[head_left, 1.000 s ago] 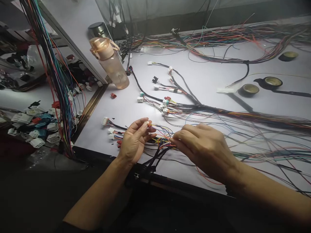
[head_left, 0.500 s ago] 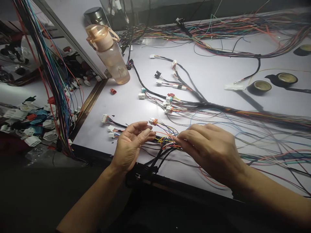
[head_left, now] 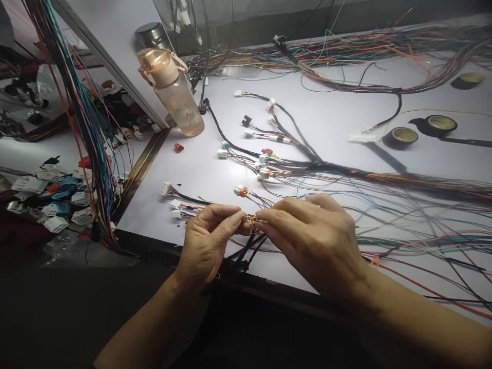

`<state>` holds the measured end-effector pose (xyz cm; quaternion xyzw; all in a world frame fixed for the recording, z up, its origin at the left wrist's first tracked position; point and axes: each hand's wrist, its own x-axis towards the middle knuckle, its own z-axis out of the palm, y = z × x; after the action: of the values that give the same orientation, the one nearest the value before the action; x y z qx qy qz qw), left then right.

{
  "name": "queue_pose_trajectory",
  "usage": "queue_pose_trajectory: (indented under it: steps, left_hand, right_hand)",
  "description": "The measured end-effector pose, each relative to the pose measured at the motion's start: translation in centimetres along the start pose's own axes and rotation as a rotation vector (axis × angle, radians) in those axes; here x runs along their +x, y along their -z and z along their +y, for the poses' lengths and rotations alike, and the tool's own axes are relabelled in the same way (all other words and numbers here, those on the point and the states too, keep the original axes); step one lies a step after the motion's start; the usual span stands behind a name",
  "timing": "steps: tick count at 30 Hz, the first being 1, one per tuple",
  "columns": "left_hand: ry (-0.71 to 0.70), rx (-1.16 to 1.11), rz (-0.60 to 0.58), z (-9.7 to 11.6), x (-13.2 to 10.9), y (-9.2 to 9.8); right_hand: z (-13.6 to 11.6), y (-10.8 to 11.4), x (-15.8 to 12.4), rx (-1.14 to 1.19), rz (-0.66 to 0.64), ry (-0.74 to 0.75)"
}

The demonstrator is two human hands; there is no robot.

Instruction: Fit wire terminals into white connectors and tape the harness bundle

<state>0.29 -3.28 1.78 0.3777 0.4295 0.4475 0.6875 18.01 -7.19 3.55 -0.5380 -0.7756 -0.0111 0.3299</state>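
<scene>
My left hand (head_left: 209,241) is closed, thumb and fingers pinching thin wires (head_left: 253,219) of a harness near the table's front edge. Close beside it, the fingertips of my right hand (head_left: 315,236) pinch the same cluster of yellow, orange and blue wires. The fingers partly hide the wires. Just behind the fingertips lies a white and orange connector (head_left: 240,191). White connectors (head_left: 176,205) on short wires rest left of my left hand, beside a multi-pin connector (head_left: 166,189). A larger black-wrapped harness (head_left: 326,166) lies behind both hands.
An orange-lidded bottle (head_left: 179,100) stands at the back left, with a small red connector (head_left: 179,147) in front. Loose connectors (head_left: 56,223) and hanging wires (head_left: 86,128) are at the left. Tape rolls (head_left: 400,137) lie at the right. Long wires (head_left: 346,46) run along the back.
My right hand has moved left, bringing its fingertips close to my left hand. The left fingertips have closed on the wires. The camera view has shifted slightly.
</scene>
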Motion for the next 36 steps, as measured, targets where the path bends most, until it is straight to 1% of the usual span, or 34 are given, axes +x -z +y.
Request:
queue_pose_trajectory:
  steps: [4, 7, 8, 9, 12, 13, 15, 17, 19, 21, 26, 32, 36]
  left_hand:
    - [0.061, -0.028, -0.041, -0.1, -0.5, -0.2]
    - [0.074, 0.019, -0.069, -0.2, -0.4, 0.0]
    - [0.043, 0.050, -0.062, -0.2, -0.1, 0.1]
    - [-0.023, 0.092, -0.037, -0.1, 0.3, 0.3]
    - [-0.327, 0.289, 0.080, 0.5, 2.3, 1.1]
    - [-0.376, 0.367, 0.087, 0.7, 3.1, 1.5]
    - [-0.323, 0.476, -0.011, 1.1, 4.5, 2.0]
    - [-0.197, 0.511, -0.120, 1.3, 5.4, 2.1]
    - [-0.107, 0.487, -0.160, 1.1, 5.9, 1.9]
    - [-0.044, 0.393, -0.156, 0.7, 6.0, 1.5]
    - [0.147, 0.042, -0.120, -0.5, 6.3, 0.7]
    - [0.229, -0.133, -0.122, -1.3, 6.3, 0.8]
    - [0.231, -0.175, -0.135, -1.3, 6.2, 1.0]
  right_hand:
    - [-0.2, -0.4, -0.4, 0.171, 0.059, -0.080]
    - [-0.1, -0.5, -0.3, 0.292, 0.079, -0.138]
    - [0.0, -0.4, -0.3, 0.317, 0.077, -0.146]
    - [0.1, -0.4, -0.2, 0.335, 0.072, -0.155]
    - [0.7, -0.3, -0.2, 0.361, 0.053, -0.207]
    - [0.9, -0.3, -0.2, 0.363, 0.056, -0.227]
    - [1.2, -0.4, -0.4, 0.359, 0.063, -0.254]
    - [1.6, -0.6, -0.5, 0.351, 0.070, -0.267]
    - [1.8, -0.6, -0.6, 0.341, 0.069, -0.271]
    - [2.1, -0.5, -0.4, 0.333, 0.071, -0.267]
    - [3.1, 0.2, 0.2, 0.292, 0.122, -0.261]
    - [4.2, 0.3, 0.6, 0.266, 0.167, -0.262]
    - [4.2, -0.2, 0.5, 0.291, 0.148, -0.266]
